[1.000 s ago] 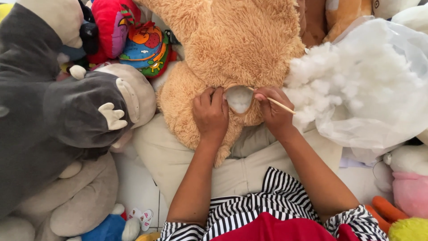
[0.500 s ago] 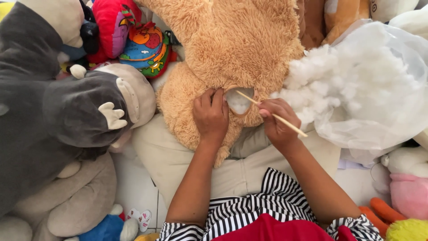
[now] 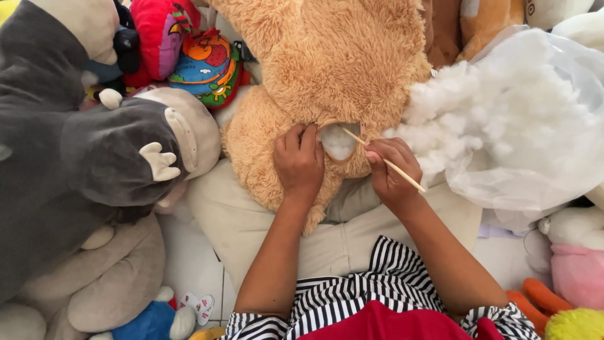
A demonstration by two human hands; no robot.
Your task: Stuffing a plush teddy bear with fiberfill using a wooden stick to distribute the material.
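Head view. One large tan plush bear (image 3: 333, 63) lies across the lap, with one opening (image 3: 336, 141) in its seam showing white filling.

Left hand (image 3: 299, 160) — fingers curled together, gripping the fur at the left edge of the opening. Right hand (image 3: 390, 170) — fingers pinched shut on one thin wooden stick (image 3: 384, 160); the stick's tip sits at the opening's right edge and its other end juts out past the hand toward the lower right.

One clear plastic bag (image 3: 535, 157) of loose white stuffing (image 3: 465, 113) lies just beside the right hand, touching the bear.

Other toys around, as far as countable: one big grey plush (image 3: 69, 164) at left, one red plush (image 3: 160, 34) and one multicoloured plush ball (image 3: 207, 66) above it, one pink-and-white plush (image 3: 572, 252) at lower right. One pale cushion (image 3: 251, 220) is under the bear.
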